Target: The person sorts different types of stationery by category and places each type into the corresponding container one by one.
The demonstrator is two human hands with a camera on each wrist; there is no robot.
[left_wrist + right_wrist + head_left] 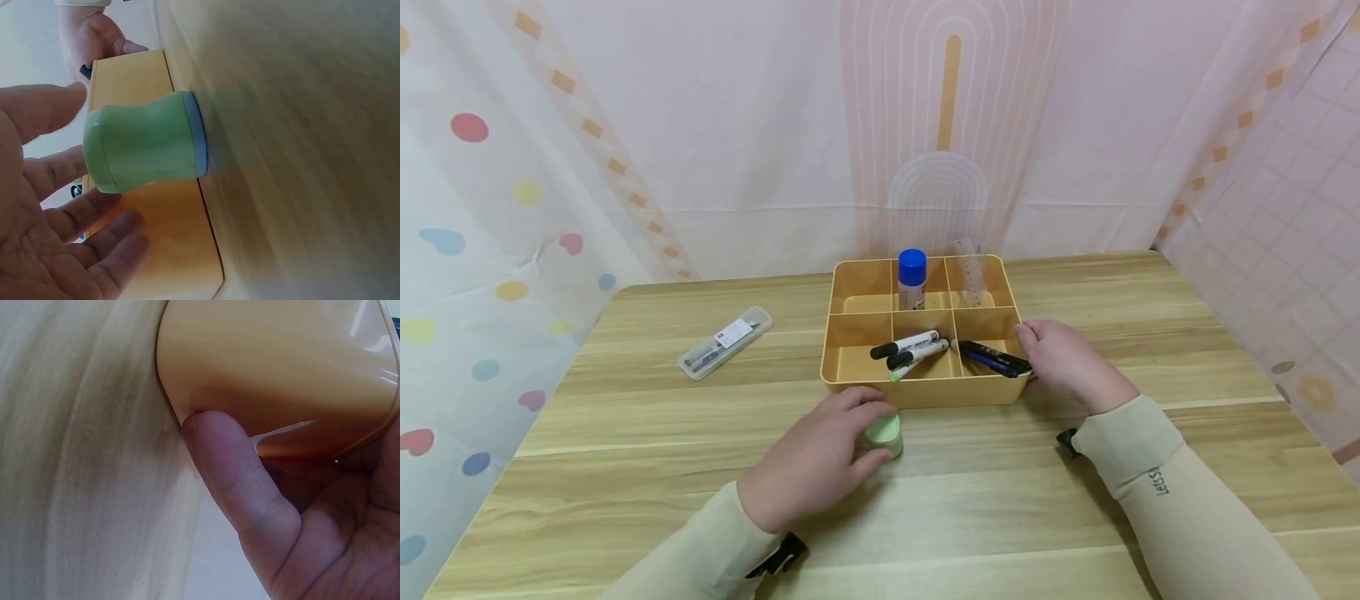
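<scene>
My left hand (816, 458) curves loosely around a small green waisted object (883, 432) with a blue-grey base, standing upright on the table. In the left wrist view, the thumb and fingers are spread to either side of this green object (144, 144), and a gap shows at the thumb. Just behind it is a yellow six-compartment organizer box (940, 394). My right hand (1071, 362) grips the box at its front right corner, thumb by the rim. Seen from the right wrist, a finger (231, 456) presses low against the box's outer wall (269, 369).
Black-capped markers (917, 343) lie in the front middle compartment, dark pens (992, 358) in the front right. A blue-capped glue stick (912, 271) stands back middle; a clear ruler (972, 275) leans back right. Left of the box lies a clear case (724, 342) with a metal tool inside.
</scene>
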